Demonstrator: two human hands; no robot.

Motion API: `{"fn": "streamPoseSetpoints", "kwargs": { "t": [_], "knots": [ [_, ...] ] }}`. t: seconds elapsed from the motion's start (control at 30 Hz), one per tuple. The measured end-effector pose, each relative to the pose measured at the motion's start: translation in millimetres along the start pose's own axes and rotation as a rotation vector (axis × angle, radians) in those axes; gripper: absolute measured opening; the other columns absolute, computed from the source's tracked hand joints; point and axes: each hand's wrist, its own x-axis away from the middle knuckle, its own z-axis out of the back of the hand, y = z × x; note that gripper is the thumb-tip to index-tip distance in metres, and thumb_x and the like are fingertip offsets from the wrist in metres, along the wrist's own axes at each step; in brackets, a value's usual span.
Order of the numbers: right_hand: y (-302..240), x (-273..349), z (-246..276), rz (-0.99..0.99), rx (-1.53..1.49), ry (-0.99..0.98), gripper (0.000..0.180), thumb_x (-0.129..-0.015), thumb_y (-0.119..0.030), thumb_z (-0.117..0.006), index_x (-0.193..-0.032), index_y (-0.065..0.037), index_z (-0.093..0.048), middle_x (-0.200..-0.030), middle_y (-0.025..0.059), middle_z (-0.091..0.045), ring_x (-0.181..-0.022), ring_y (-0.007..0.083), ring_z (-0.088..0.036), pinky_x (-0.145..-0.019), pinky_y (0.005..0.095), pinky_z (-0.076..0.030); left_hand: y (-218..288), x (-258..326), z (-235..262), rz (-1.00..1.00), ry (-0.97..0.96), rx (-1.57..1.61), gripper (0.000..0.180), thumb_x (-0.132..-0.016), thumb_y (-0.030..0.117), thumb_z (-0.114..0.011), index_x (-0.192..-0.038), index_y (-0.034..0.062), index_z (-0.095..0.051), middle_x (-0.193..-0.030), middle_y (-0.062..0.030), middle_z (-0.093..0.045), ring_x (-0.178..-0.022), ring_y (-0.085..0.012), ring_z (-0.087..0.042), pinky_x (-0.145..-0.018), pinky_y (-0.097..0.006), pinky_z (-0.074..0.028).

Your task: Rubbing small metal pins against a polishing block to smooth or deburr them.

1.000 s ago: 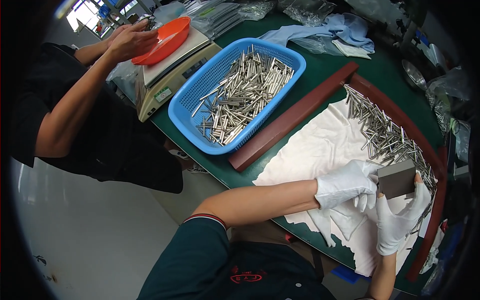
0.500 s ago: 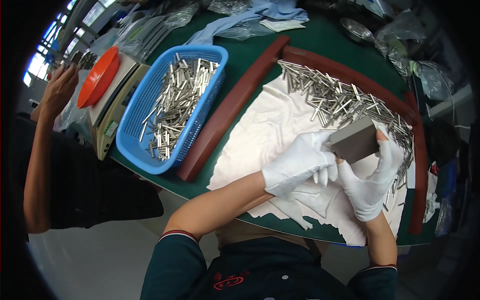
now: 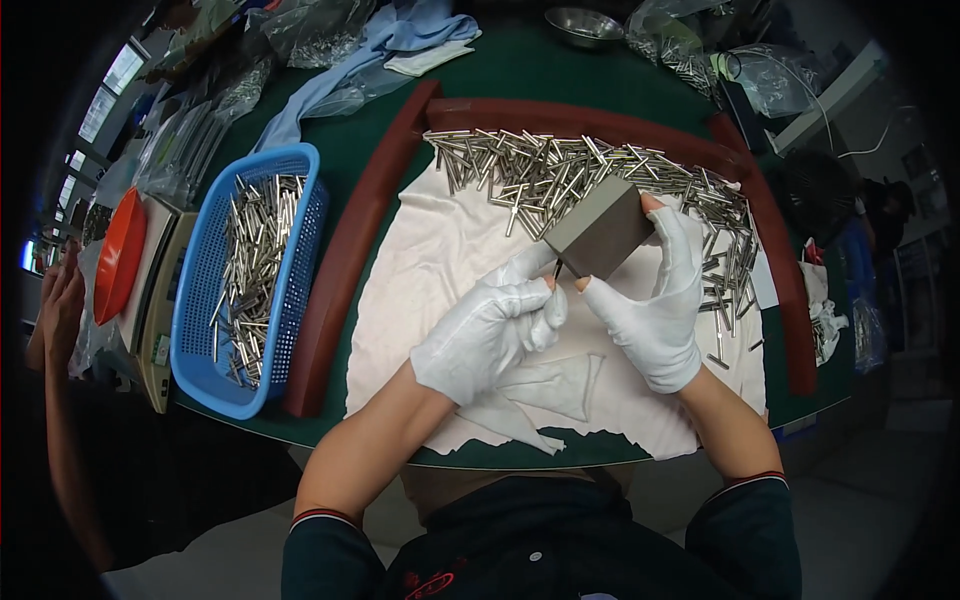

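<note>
My right hand, in a white glove with bare fingertips, grips a grey rectangular block between thumb and fingers, tilted above the cloth. Close to the block's lower left corner, my gloved left hand pinches a thin metal pin between thumb and forefinger; most of the pin is hidden by the fingers. Many loose metal pins lie heaped along the far and right sides of the pale cloth. A folded white cloth piece rests below my hands.
Reddish-brown rails border the cloth on three sides. At left stand a blue basket of pins, a scale with an orange dish, and another person's hand. A blue cloth and metal bowl lie at the back.
The view has shifted, so the table things sit further left in it. My left hand has turned, and its pinched fingertips now show with a pin. The right hand still grips the block.
</note>
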Motion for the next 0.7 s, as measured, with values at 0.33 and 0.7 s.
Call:
{"fn": "streamPoseSetpoints", "kwargs": {
  "t": [0.33,0.7],
  "knots": [
    [-6.8,4.3,-6.7,0.023,0.027,0.068,0.081,-0.060,-0.005,-0.079,-0.131,-0.001,-0.038,-0.119,0.0113,-0.044,-0.105,0.0214,-0.048,-0.092,0.0329,-0.040,2.7,5.0,1.4,0.007,-0.046,0.082,0.050,-0.089,0.002,-0.048,-0.137,0.0008,-0.032,-0.094,-0.0054,-0.051,-0.073,-0.0080,-0.053,-0.059,-0.019,-0.045],
    [4.3,-5.6,6.4,0.083,0.061,0.250,0.080,-0.058,-0.008,-0.080,-0.128,-0.003,-0.042,-0.113,0.0109,-0.045,-0.105,0.0240,-0.047,-0.090,0.0337,-0.040,19.9,5.9,-7.4,-0.033,0.088,-0.423,0.049,-0.087,0.004,-0.050,-0.134,-0.0018,-0.037,-0.073,-0.0073,-0.060,-0.057,-0.0066,-0.056,-0.051,-0.018,-0.042]
  ]
}}
